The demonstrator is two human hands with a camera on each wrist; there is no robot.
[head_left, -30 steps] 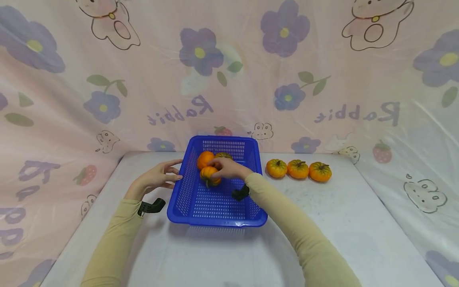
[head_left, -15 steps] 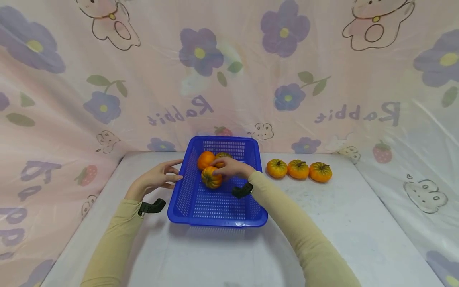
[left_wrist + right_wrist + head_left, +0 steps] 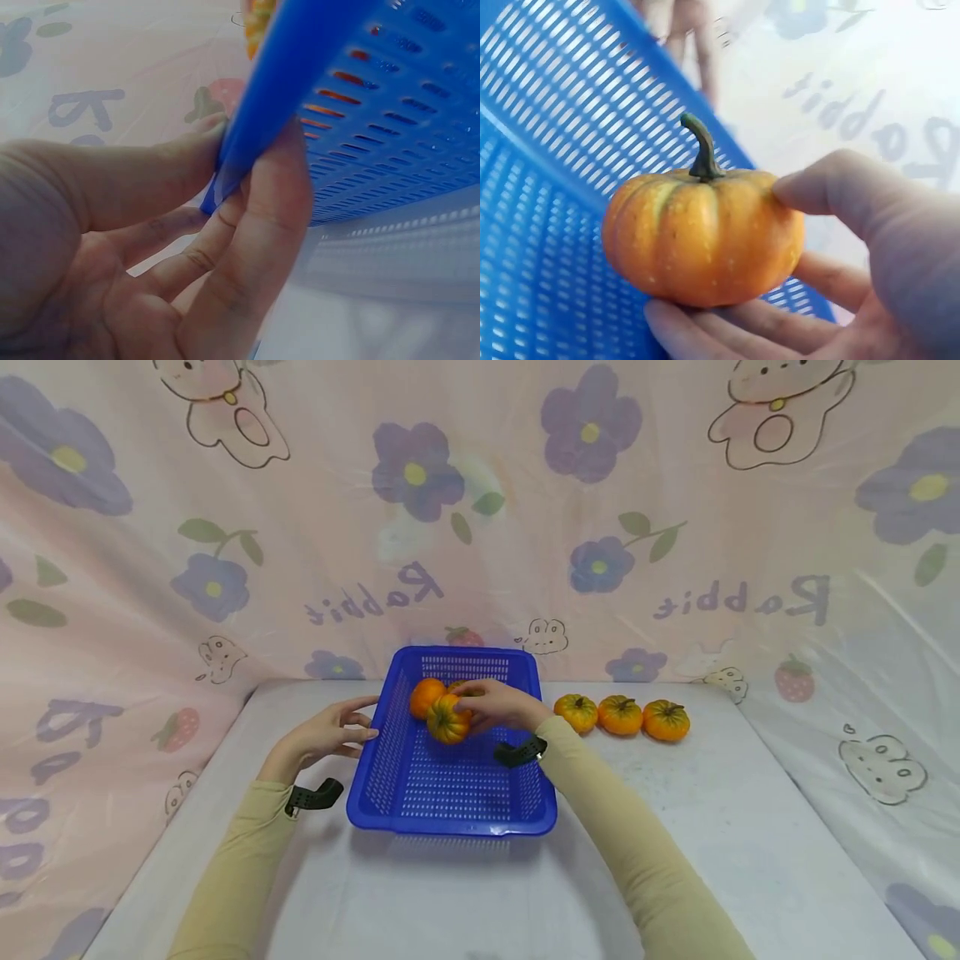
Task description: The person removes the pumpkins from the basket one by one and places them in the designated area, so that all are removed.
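Observation:
A small orange pumpkin [image 3: 701, 236] with a dark green stem is held in my right hand [image 3: 501, 703], thumb at its top and fingers beneath. It hangs inside the blue plastic basket [image 3: 450, 828], over the perforated floor. My left hand [image 3: 326, 735] pinches the basket's left rim between thumb and fingers, as the left wrist view shows. Behind the held pumpkin lies another orange pumpkin [image 3: 427, 697] in the basket. A further pumpkin [image 3: 456, 686] there is mostly hidden by the right hand and the held one.
Right of the basket, three orange-green pumpkins stand in a row on the white table [image 3: 675, 843]: a left one [image 3: 576, 713], a middle one [image 3: 620, 716] and a right one [image 3: 666, 721]. A patterned curtain [image 3: 510, 543] hangs behind and along both sides.
My right hand has lifted the pumpkin off the basket floor and moved slightly right with it; the pumpkin has turned, too. The left hand stays at the rim.

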